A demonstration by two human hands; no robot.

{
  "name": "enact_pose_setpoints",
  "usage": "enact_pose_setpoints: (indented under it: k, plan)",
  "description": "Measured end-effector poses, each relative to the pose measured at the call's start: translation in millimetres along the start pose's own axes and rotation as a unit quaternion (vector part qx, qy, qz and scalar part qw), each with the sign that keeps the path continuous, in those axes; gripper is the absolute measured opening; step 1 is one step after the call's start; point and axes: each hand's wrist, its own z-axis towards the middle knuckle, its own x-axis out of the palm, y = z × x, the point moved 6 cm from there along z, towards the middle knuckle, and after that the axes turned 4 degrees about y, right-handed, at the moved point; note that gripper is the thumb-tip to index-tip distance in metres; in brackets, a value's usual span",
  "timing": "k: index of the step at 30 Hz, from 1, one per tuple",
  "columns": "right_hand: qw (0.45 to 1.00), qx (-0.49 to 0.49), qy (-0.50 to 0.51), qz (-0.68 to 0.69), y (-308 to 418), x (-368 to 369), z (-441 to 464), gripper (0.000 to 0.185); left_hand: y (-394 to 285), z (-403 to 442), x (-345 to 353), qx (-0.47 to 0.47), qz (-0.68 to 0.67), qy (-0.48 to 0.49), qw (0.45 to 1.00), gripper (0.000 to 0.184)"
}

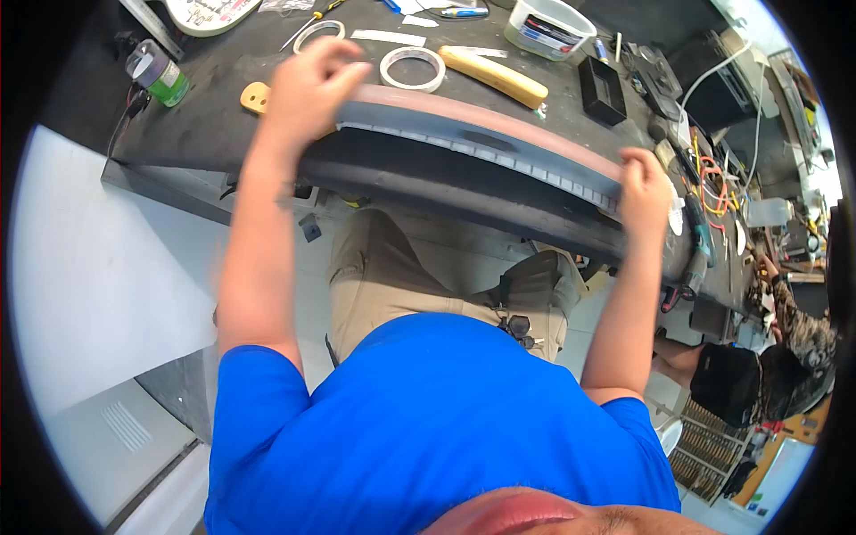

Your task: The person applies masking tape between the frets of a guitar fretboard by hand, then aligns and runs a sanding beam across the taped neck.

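Note:
A long guitar neck (486, 109), as it looks, lies along the bench's front edge. Its upper side is pinkish brown, its near side grey, with a row of white segments along the lower edge. My left hand (308, 89), blurred, is over its left end, fingers half curled and apart from the thumb; no object shows between them. By that wrist is a yellow wooden end with holes (255, 97); whether it joins the neck is hidden. My right hand (644, 192) is closed at the neck's right end, its fingertips partly hidden.
On the dark bench (201, 125) are tape rolls (413, 86), a yellow wooden bar (493, 77), a black box (603, 92), a plastic tub (550, 52) and a green-filled jar (167, 87). A power tool (698, 263) and cables lie right. Another person (785, 357) is beyond.

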Motion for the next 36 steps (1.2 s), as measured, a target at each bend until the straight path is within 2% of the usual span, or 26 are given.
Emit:
enact_pose_setpoints:
  k: [2, 3, 5, 7, 9, 12, 14, 15, 17, 18, 19, 20, 21, 23, 25, 26, 27, 29, 31, 32, 33, 35, 36]
  plan:
    - [0.998, 0.032, -0.004, 0.050, -70, -28, 9, 0.024, -35, -4, 39, 0.016, 0.038, -0.004, 0.999, 0.026]
    - [0.994, 0.064, -0.013, 0.087, -72, -33, 9, 0.024, -48, -6, 55, 0.064, 0.062, -0.017, 0.996, 0.027]
    - [0.997, 0.055, 0.002, 0.056, -71, -29, 2, 0.023, -50, -9, 50, 0.052, 0.073, -0.003, 0.996, 0.026]
    - [0.996, 0.075, 0.008, 0.049, -16, -8, -9, 0.022, -19, -11, 8, 0.024, 0.015, -0.025, 0.999, 0.025]
    - [0.998, 0.042, -0.003, 0.043, 40, 20, -28, 0.022, 22, -11, -35, -0.008, -0.023, -0.025, 0.999, 0.021]
    - [0.998, 0.059, -0.016, 0.003, 34, 4, -27, 0.022, 4, -11, -21, 0.002, 0.004, -0.013, 1.000, 0.019]
    - [0.996, 0.048, -0.045, 0.052, -56, -31, -12, 0.021, -40, -14, 34, 0.035, 0.007, -0.014, 0.999, 0.019]
    - [0.994, 0.040, -0.062, 0.076, -85, -42, -7, 0.021, -58, -16, 54, 0.090, 0.050, -0.033, 0.994, 0.021]
    - [0.996, 0.065, -0.037, 0.051, -74, -38, -11, 0.021, -62, -18, 62, 0.084, 0.073, -0.009, 0.994, 0.021]
    - [0.996, 0.076, -0.030, 0.041, -62, -34, -10, 0.020, -51, -16, 44, 0.046, 0.047, -0.017, 0.998, 0.020]
    - [0.999, 0.009, -0.041, 0.009, -10, -17, -17, 0.019, -34, -16, 14, 0.012, 0.022, -0.023, 0.999, 0.020]
    - [0.995, 0.077, -0.019, 0.055, 24, 4, -27, 0.018, -18, -15, -16, -0.009, 0.022, -0.031, 0.999, 0.020]
    - [0.997, 0.045, -0.012, 0.057, 45, 24, -35, 0.018, 23, -10, -41, -0.002, 0.016, -0.039, 0.999, 0.020]
    - [0.999, 0.032, -0.003, 0.032, 63, 26, -40, 0.019, 26, -9, -49, -0.018, -0.035, -0.033, 0.999, 0.020]
    - [0.994, 0.071, -0.016, 0.080, 18, -3, -29, 0.020, -11, -11, -5, -0.013, 0.004, -0.026, 1.000, 0.015]
    - [0.999, -0.013, -0.038, 0.004, -10, -26, -23, 0.021, -35, -13, 24, 0.006, 0.009, -0.035, 0.999, 0.016]
    - [0.995, 0.042, -0.050, 0.082, -67, -39, -19, 0.021, -50, -15, 50, 0.044, 0.029, -0.026, 0.998, 0.021]
    - [0.993, 0.065, -0.048, 0.091, -76, -48, -19, 0.022, -60, -19, 63, 0.078, 0.066, -0.018, 0.995, 0.023]
    - [0.999, 0.026, -0.028, 0.014, -5, -19, -26, 0.020, -36, -17, 15, 0.018, 0.046, -0.035, 0.998, 0.022]
    - [0.996, 0.050, -0.015, 0.066, 26, 3, -32, 0.019, -13, -14, -15, 0.034, 0.051, -0.046, 0.997, 0.018]
    - [1.000, 0.002, -0.018, -0.006, 54, 21, -36, 0.020, 29, -10, -41, 0.012, -0.002, -0.037, 0.999, 0.016]
    - [1.000, -0.004, 0.001, 0.026, 67, 30, -37, 0.021, 31, -9, -52, 0.001, -0.033, -0.026, 0.999, 0.015]
    - [0.998, 0.042, -0.004, 0.048, 50, 19, -36, 0.021, 10, -10, -31, -0.028, -0.007, -0.026, 0.999, 0.014]
